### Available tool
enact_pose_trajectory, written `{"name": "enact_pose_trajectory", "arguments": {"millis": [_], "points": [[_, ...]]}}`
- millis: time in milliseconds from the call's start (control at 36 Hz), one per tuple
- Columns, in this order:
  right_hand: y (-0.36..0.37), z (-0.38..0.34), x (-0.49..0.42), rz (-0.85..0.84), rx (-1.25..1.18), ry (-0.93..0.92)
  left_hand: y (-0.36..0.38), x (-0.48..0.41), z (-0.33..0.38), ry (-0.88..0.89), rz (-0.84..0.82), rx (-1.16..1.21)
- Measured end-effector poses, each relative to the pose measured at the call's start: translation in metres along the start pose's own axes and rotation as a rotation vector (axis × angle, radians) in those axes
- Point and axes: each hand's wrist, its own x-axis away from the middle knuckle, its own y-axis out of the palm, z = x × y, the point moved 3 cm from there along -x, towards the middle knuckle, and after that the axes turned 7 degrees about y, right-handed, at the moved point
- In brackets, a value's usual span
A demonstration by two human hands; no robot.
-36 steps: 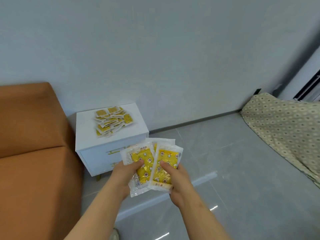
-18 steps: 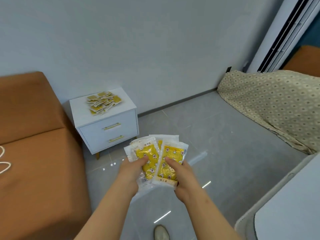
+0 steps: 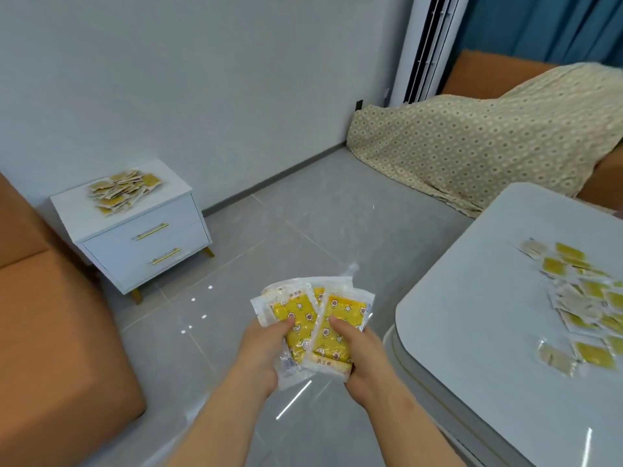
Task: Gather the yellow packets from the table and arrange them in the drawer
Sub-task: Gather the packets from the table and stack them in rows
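- A fan of yellow packets (image 3: pixel 347 306) with small star pictures is held above the grey floor; the print on the lower strip is too blurred to read.
- The left hand (image 3: pixel 266 352) grips the left packets, thumb on top; the right hand (image 3: pixel 359 358) grips the right packet the same way.
- More loose packets (image 3: pixel 593 288) lie scattered on the white table (image 3: pixel 472 332).
- Another pile (image 3: pixel 123 192) lies on the nightstand (image 3: pixel 67 210); both drawers (image 3: pixel 128 264) are closed.
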Motion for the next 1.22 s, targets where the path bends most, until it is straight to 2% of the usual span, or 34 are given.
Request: {"name": "enact_pose_trajectory", "arguments": {"millis": [250, 472, 917, 1222], "points": [[-0.159, -0.037, 0.05, 0.004, 0.012, -0.058, 0.127, 0.074, -0.08, 0.03, -0.065, -0.017], [-0.292, -0.081, 0.099, -0.036, 0.011, -0.026, 0.24, 0.142, -0.141, -0.014, -0.093, 0.004], [-0.434, -0.168, 0.091, 0.091, 0.02, -0.05, 0.398, 0.154, -0.18, -0.011, -0.142, -0.103], [-0.573, -0.231, 0.075, 0.068, 0.076, -0.01, 0.532, 0.172, -0.242, 0.02, -0.106, -0.132]]}}
